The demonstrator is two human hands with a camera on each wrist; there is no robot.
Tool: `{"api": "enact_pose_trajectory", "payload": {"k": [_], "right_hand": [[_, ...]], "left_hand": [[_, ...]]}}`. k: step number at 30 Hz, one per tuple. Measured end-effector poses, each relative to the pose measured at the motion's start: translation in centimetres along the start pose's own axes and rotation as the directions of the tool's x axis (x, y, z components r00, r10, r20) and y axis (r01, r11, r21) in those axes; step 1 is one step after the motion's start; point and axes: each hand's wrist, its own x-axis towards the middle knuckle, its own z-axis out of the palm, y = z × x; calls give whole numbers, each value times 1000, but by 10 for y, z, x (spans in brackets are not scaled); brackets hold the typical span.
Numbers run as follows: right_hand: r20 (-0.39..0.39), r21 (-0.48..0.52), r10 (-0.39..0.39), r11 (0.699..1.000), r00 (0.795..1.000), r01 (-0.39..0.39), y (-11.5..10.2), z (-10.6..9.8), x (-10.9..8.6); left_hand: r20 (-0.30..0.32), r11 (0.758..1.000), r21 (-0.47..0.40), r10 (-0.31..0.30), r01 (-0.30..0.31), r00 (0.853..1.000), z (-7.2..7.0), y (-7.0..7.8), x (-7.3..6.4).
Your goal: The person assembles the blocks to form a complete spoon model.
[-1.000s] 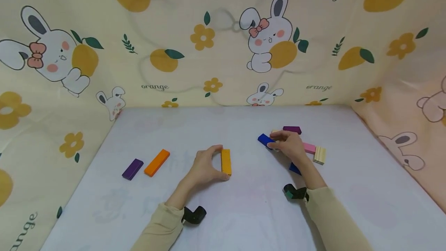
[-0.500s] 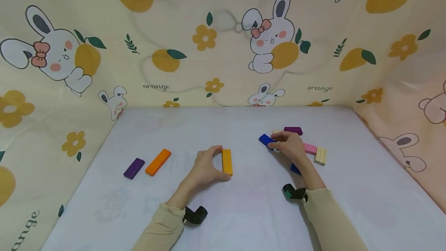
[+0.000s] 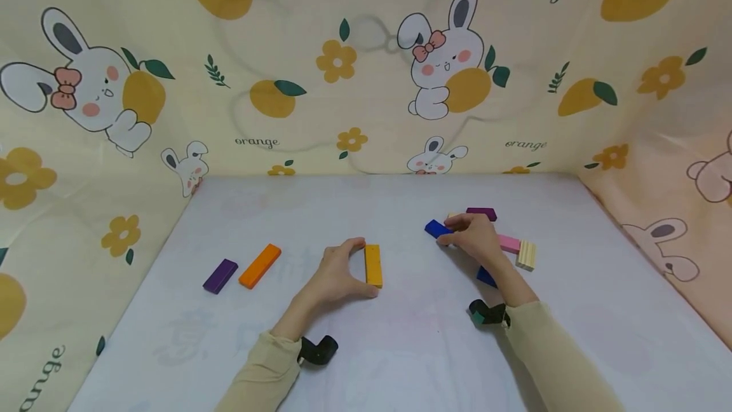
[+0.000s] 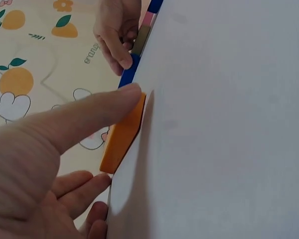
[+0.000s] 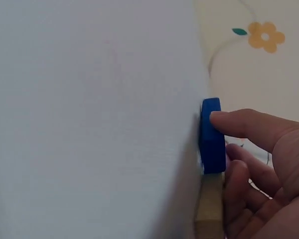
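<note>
Thumb and fingers of my left hand (image 3: pixel 337 275) span a yellow-orange wooden block (image 3: pixel 373 266) lengthwise, pinching it at its two ends on the white table. In the left wrist view, the thumb meets one end of that block (image 4: pixel 123 142) and fingertips meet the other. Farther right, my right hand (image 3: pixel 477 240) holds a blue block (image 3: pixel 436 228) between thumb and fingers. The right wrist view shows the thumb on the blue block's face (image 5: pixel 212 149), with a plain wood block (image 5: pixel 210 204) just beyond its end.
Around the right hand lie a magenta block (image 3: pixel 481 213), a pink block (image 3: pixel 509 243), a pale wood block (image 3: pixel 526 255) and a second blue block (image 3: pixel 485 276), partly hidden by the wrist. At left are a purple block (image 3: pixel 220 276) and an orange block (image 3: pixel 260 266).
My right thumb has slid slightly toward the near side of the blue block, and the right wrist has shifted a little right. The left hand keeps its place on the yellow-orange block.
</note>
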Motion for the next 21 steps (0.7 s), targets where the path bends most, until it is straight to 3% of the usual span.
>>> {"api": "enact_pose_trajectory", "payload": {"k": [8,14,21], "right_hand": [[-25,-80,-42,996,999,40,-16,8,1],[98,80,-29,997,995,21,-33,30,2],[198,150,-80,987,977,51,-51,58,8]], "left_hand": [[72,999,-45,15,-11,997,-12,-10,0],[71,999,-47,12,-9,997,-15,-12,0],[67,998,-50,37,-34,997,-17,-8,-1]]}}
